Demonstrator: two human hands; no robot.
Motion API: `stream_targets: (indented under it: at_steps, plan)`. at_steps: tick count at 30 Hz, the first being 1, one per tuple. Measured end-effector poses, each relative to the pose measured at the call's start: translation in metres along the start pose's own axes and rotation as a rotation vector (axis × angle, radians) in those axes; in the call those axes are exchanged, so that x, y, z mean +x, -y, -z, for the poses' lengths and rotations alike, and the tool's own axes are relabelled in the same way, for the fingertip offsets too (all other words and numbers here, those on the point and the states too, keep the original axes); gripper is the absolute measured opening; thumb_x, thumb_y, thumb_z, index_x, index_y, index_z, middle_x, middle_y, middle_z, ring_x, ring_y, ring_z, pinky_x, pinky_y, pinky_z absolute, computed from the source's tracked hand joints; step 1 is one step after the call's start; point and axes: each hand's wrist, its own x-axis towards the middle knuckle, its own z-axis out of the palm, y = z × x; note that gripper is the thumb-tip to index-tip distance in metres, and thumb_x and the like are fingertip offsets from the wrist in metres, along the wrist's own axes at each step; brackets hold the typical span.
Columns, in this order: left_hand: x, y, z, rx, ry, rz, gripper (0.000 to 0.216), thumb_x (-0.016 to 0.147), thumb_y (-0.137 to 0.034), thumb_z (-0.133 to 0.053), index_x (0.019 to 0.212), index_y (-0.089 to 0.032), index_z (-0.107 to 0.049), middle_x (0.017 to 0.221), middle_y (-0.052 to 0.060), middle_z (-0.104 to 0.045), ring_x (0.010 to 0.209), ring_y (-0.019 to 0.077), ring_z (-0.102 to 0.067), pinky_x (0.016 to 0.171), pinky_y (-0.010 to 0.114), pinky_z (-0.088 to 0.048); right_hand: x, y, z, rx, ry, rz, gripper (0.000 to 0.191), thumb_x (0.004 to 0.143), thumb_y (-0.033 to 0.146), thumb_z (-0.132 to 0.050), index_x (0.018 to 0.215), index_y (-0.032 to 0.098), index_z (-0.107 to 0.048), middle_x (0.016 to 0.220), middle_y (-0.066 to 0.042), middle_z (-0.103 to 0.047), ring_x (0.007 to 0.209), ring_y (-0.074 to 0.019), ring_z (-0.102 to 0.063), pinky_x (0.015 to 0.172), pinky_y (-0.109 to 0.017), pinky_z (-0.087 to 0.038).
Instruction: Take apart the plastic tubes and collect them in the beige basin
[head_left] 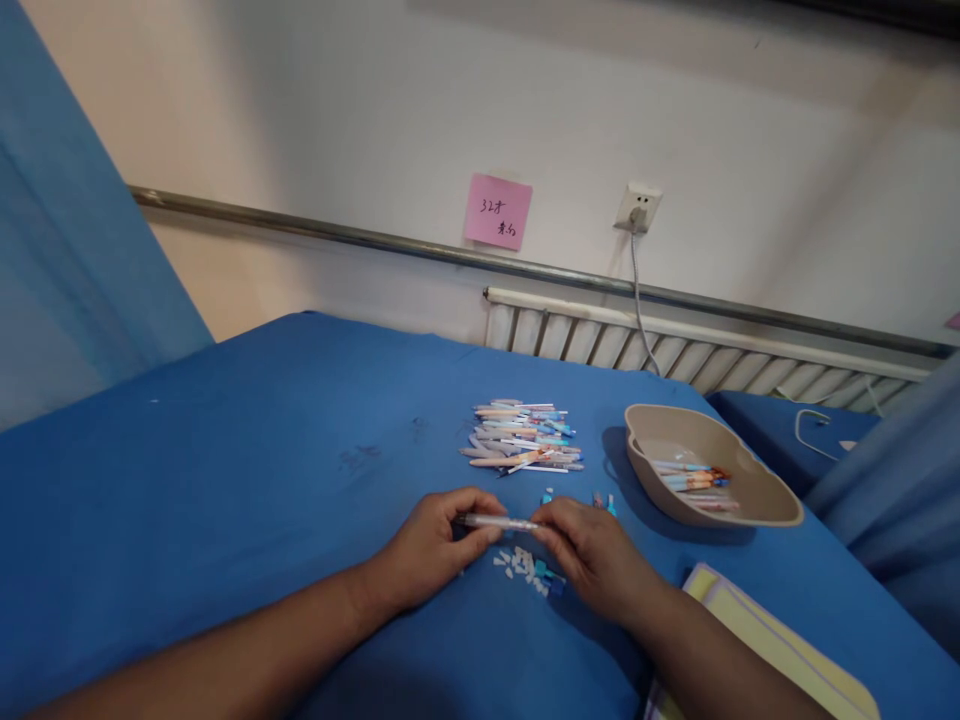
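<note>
A slim pen (pixel 499 522) with a clear, pale barrel lies level between my two hands, above the blue cloth. My left hand (pixel 442 540) pinches its darker left end between thumb and fingers. At the other end, my right hand (pixel 589 550) closes its fingertips on the pen and hides that tip. Just below the pen, small white pieces (pixel 521 565) and a few turquoise and blue pieces (pixel 549 573) are scattered on the cloth. Beyond my hands lies a pile of pens (pixel 521 437) in white, orange, grey and blue, with thin white refills among them.
To the right stands a beige basin (pixel 776 505) with several pens inside. A yellow folded cloth or pad (pixel 780 640) lies beneath my right forearm. Behind the blue-covered table (pixel 225 480) are a radiator (pixel 585 335), a wall pipe (pixel 360 232), a plugged-in socket (pixel 639 207) and a pink note (pixel 498 211).
</note>
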Motion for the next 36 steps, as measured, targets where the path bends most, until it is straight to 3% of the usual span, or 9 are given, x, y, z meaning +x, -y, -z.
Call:
stream_targets:
  at_steps: [4, 10, 15, 19, 21, 24, 29, 34, 36]
  plan:
    - [0.002, 0.003, 0.000, -0.113, -0.053, 0.004, 0.037, 0.075, -0.034, -0.062, 0.108, -0.018, -0.054, 0.080, 0.000, -0.062, 0.070, 0.0130, -0.057, 0.066, 0.024, -0.045, 0.000, 0.001, -0.003, 0.030, -0.030, -0.074, 0.014, 0.091, 0.028, -0.042, 0.091, 0.023, -0.056, 0.076, 0.000, -0.061, 0.069, -0.0138, -0.056, 0.065, -0.025, -0.038]
    - [0.009, 0.009, 0.002, -0.174, -0.040, 0.120, 0.028, 0.078, -0.042, -0.058, 0.071, -0.015, -0.056, 0.062, -0.002, -0.057, 0.053, 0.0097, -0.052, 0.053, 0.021, -0.041, 0.002, 0.000, -0.001, 0.005, -0.036, -0.058, 0.016, 0.092, 0.028, -0.041, 0.089, 0.022, -0.055, 0.079, 0.000, -0.062, 0.073, -0.0145, -0.057, 0.066, -0.025, -0.038]
    - [0.009, 0.009, 0.002, -0.320, -0.050, 0.087, 0.039, 0.070, -0.033, -0.068, 0.104, -0.018, -0.055, 0.085, 0.001, -0.063, 0.070, 0.0127, -0.058, 0.064, 0.024, -0.045, 0.001, -0.001, -0.001, 0.006, -0.052, -0.061, 0.016, 0.092, 0.027, -0.041, 0.089, 0.022, -0.055, 0.078, 0.000, -0.062, 0.072, -0.0146, -0.057, 0.066, -0.026, -0.038]
    - [0.009, 0.010, 0.001, -0.341, 0.015, 0.168, 0.028, 0.077, -0.042, -0.059, 0.084, -0.014, -0.058, 0.068, 0.000, -0.061, 0.055, 0.0105, -0.055, 0.055, 0.024, -0.044, 0.001, -0.001, -0.001, -0.004, -0.040, -0.064, 0.015, 0.091, 0.027, -0.042, 0.089, 0.022, -0.055, 0.078, 0.000, -0.062, 0.072, -0.0145, -0.056, 0.065, -0.025, -0.038]
    - [0.009, 0.010, 0.001, -0.344, -0.001, 0.093, 0.025, 0.069, -0.035, -0.069, 0.078, -0.014, -0.058, 0.079, 0.002, -0.063, 0.066, 0.0116, -0.057, 0.063, 0.024, -0.045, 0.001, 0.000, -0.001, -0.002, -0.040, -0.060, 0.014, 0.091, 0.027, -0.042, 0.088, 0.022, -0.056, 0.078, -0.001, -0.062, 0.071, -0.0144, -0.056, 0.065, -0.025, -0.038]
    - [0.009, 0.011, 0.001, -0.354, -0.028, 0.042, 0.039, 0.062, -0.027, -0.074, 0.096, -0.018, -0.057, 0.099, 0.004, -0.062, 0.081, 0.0142, -0.058, 0.072, 0.025, -0.045, 0.002, 0.000, 0.000, 0.010, -0.053, -0.052, 0.015, 0.091, 0.026, -0.042, 0.088, 0.021, -0.056, 0.078, -0.001, -0.061, 0.071, -0.0142, -0.056, 0.065, -0.024, -0.038]
    - [0.010, 0.013, 0.001, -0.297, 0.024, 0.168, 0.026, 0.077, -0.040, -0.059, 0.081, -0.015, -0.055, 0.066, -0.001, -0.060, 0.055, 0.0101, -0.053, 0.056, 0.024, -0.043, 0.002, -0.002, -0.001, 0.007, -0.040, -0.045, 0.016, 0.091, 0.028, -0.042, 0.088, 0.022, -0.056, 0.077, 0.000, -0.061, 0.071, -0.0140, -0.056, 0.065, -0.024, -0.038]
    - [0.010, 0.012, 0.002, -0.326, -0.040, 0.062, 0.033, 0.065, -0.029, -0.072, 0.091, -0.017, -0.058, 0.097, 0.004, -0.063, 0.082, 0.0151, -0.059, 0.075, 0.027, -0.045, 0.002, -0.002, -0.001, 0.019, -0.048, -0.047, 0.016, 0.091, 0.028, -0.042, 0.090, 0.022, -0.057, 0.077, -0.001, -0.062, 0.070, -0.0142, -0.056, 0.065, -0.025, -0.039]
    - [0.010, 0.011, 0.002, -0.331, -0.035, 0.131, 0.034, 0.069, -0.035, -0.068, 0.095, -0.017, -0.057, 0.090, 0.004, -0.064, 0.074, 0.0142, -0.059, 0.070, 0.027, -0.046, 0.002, -0.002, -0.001, 0.021, -0.044, -0.053, 0.016, 0.091, 0.028, -0.042, 0.090, 0.022, -0.057, 0.077, 0.000, -0.062, 0.071, -0.0143, -0.057, 0.066, -0.025, -0.039]
